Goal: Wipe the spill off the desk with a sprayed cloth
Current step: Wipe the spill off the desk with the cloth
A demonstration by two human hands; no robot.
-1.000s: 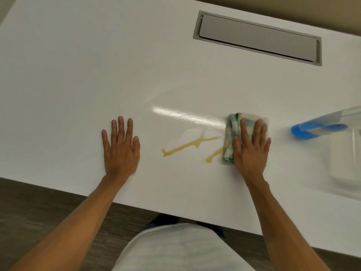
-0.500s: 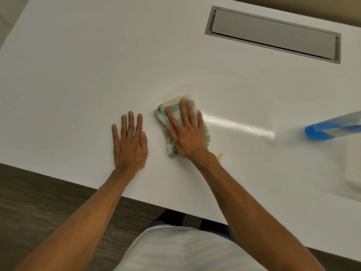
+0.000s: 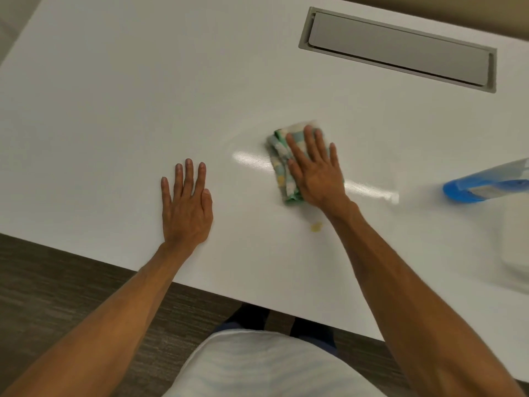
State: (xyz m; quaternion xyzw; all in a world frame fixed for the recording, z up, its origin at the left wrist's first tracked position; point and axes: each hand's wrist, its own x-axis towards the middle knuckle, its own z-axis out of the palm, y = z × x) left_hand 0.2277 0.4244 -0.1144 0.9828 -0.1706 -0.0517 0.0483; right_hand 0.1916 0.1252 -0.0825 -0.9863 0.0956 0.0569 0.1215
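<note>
A folded green, white and yellow checked cloth (image 3: 282,164) lies on the white desk (image 3: 114,96), pressed flat under my right hand (image 3: 316,169), palm down with fingers spread over it. A small yellow spot of the spill (image 3: 315,226) sits on the desk just below the cloth, beside my right wrist. A wet sheen streaks the surface on both sides of the cloth. My left hand (image 3: 186,204) rests flat on the desk to the left, holding nothing.
A blue and clear spray bottle (image 3: 486,184) stands at the right edge, blurred and close to the camera. A grey cable hatch (image 3: 398,48) is set into the desk at the far right. The desk's near edge runs below my forearms, with dark floor beneath.
My right hand swept the cloth left across the yellow streaks, then back toward the right. The streaks are gone; only a small yellow spot shows. My left hand stayed put.
</note>
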